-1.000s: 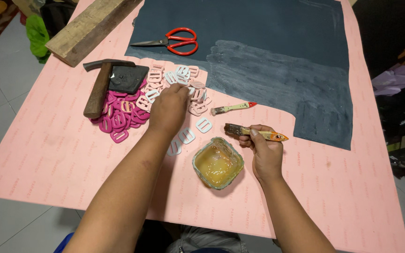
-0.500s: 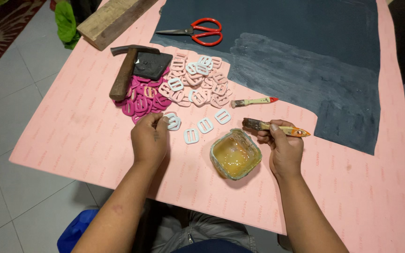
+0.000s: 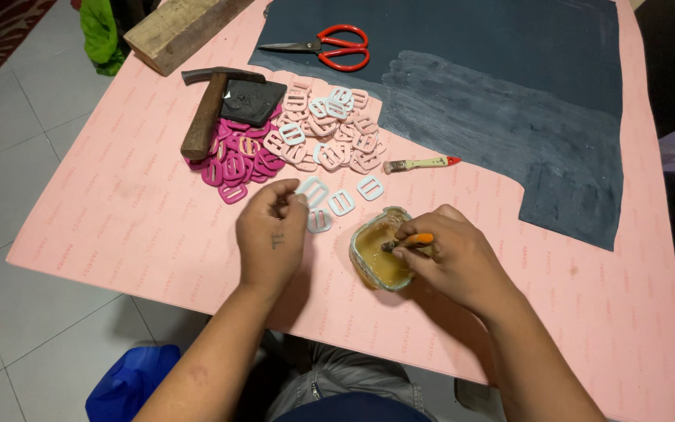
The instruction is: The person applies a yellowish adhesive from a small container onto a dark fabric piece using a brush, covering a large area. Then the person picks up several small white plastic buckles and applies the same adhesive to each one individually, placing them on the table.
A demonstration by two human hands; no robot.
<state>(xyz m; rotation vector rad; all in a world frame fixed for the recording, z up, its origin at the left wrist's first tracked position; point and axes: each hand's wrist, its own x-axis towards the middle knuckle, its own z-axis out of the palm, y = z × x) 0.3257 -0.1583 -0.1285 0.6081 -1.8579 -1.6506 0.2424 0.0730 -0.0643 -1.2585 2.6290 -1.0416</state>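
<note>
My right hand (image 3: 453, 258) grips a small brush (image 3: 408, 242) with an orange handle, its bristles dipped into a small glass bowl of yellowish glue (image 3: 376, 254). My left hand (image 3: 271, 234) rests on the pink board (image 3: 119, 211), fingers pinched on a white plastic buckle (image 3: 306, 190) at its fingertips. Three more white buckles (image 3: 344, 202) lie just beyond it. Further back sits a heap of pale buckles (image 3: 330, 129) and a heap of magenta buckles (image 3: 236, 160).
A hammer (image 3: 205, 113) and a dark square block (image 3: 250, 101) lie on the magenta heap. A second brush (image 3: 419, 164), red scissors (image 3: 330, 47), a large dark fabric sheet (image 3: 509, 94) and a wooden block (image 3: 177, 31) lie farther back. Tiled floor lies left.
My right hand lowered the brush into the glue bowl. My left hand stayed by the loose white buckles, fingers now closed on one. The camera moved closer.
</note>
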